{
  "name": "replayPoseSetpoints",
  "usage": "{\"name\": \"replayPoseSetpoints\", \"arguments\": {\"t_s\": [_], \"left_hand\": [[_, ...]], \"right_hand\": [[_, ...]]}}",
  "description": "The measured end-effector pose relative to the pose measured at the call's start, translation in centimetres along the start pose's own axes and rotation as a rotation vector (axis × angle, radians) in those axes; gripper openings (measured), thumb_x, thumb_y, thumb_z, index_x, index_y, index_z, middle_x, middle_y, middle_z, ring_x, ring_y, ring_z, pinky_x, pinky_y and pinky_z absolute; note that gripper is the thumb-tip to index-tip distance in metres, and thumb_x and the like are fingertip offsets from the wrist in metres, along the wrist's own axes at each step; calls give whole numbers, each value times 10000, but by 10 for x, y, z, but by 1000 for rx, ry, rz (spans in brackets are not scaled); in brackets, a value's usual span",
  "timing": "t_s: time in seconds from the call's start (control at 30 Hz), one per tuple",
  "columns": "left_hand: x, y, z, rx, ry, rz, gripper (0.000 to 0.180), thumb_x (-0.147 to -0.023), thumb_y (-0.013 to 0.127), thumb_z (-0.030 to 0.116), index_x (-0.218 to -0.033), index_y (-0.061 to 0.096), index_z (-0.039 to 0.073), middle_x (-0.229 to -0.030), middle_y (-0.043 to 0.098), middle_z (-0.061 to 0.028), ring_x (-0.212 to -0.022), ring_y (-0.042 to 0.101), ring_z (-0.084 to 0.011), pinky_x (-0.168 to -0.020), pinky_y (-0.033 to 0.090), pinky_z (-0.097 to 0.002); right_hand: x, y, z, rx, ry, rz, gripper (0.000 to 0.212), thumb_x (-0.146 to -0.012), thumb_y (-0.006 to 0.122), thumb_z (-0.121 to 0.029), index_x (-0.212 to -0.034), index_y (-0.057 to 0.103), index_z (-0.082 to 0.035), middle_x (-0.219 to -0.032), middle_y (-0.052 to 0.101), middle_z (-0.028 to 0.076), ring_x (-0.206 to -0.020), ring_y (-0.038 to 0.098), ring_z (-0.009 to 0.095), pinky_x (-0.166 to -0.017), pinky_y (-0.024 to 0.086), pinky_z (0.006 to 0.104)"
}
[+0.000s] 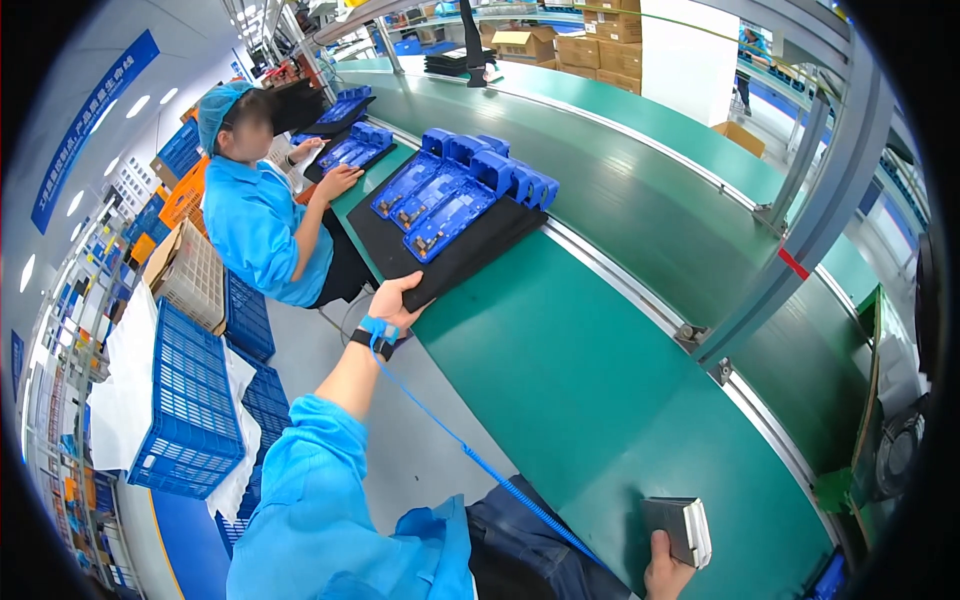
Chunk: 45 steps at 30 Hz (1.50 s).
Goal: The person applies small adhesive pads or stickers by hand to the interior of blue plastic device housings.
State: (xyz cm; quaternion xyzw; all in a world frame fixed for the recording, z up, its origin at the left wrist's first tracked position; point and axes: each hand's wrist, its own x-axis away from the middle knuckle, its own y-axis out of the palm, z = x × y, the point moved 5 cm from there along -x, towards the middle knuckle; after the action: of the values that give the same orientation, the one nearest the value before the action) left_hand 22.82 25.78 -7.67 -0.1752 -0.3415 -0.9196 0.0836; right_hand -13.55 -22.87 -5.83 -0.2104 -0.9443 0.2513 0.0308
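My left hand (398,303), with a blue wrist strap (378,332) on its wrist, grips the near corner of a black foam mat (455,277). On that mat lie several blue plastic housings (450,215), open side up, with circuit boards showing inside. More blue housings stand along the mat's far side. My right hand (666,570), at the lower right, is closed on the near edge of a small dark-covered notebook (682,530) with pale page edges. The notebook is over the green bench top (560,370); I cannot tell whether it touches it.
A coiled blue cord (500,480) runs from the wrist strap across my lap. To the left, a co-worker (258,215) sits at another mat of blue housings (358,148). Blue crates (185,410) stand on my left. A conveyor (600,200) and a grey metal post (800,240) lie beyond the bench.
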Motion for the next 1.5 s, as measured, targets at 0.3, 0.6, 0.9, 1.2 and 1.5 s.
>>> {"name": "replayPoseSetpoints", "arguments": {"t_s": [0.3,0.6,0.9,1.2,1.5], "left_hand": [[143,21,-61,-138,38,-66,398,-902,602,42,-1285,531,-41,-1259,615,-152,-1095,631,-282,-1014,488,-408],[287,29,-130,-59,-221,-39,529,-859,675,-1,-1345,466,12,-1269,580,-166,-1162,589,-319,-973,521,-471],[338,69,-166,-20,-255,-217,442,-915,623,-21,-1334,483,-10,-1281,582,-134,-1152,595,-272,-989,511,-418],[322,1,-165,44,-601,-589,509,-985,495,309,-1389,431,7,-1311,562,-204,-1249,522,-372,-1054,407,-519],[153,-40,2,-399,44,-146,415,-987,493,371,-1254,585,67,-1231,632,-145,-1097,588,-235,-1025,412,-387]], "right_hand": [[-23,123,-62,-1310,290,-432,702,-933,623,-393,-1454,315,-38,-1400,472,243,-1269,496,390,-1051,429,522],[-8,156,-63,-1558,316,-499,612,-940,568,-460,-1408,441,-86,-1389,524,126,-1267,515,303,-1094,378,472],[21,129,-25,-1769,432,-230,416,-971,494,-467,-1229,612,-163,-1105,706,-3,-948,689,196,-828,538,390],[11,86,-28,-1740,371,-161,351,-983,501,-402,-1184,613,-138,-1071,709,3,-919,698,182,-800,561,362],[5,88,-25,-1738,391,-122,366,-979,502,-406,-1210,599,-139,-1075,707,5,-924,700,186,-743,571,356]]}}
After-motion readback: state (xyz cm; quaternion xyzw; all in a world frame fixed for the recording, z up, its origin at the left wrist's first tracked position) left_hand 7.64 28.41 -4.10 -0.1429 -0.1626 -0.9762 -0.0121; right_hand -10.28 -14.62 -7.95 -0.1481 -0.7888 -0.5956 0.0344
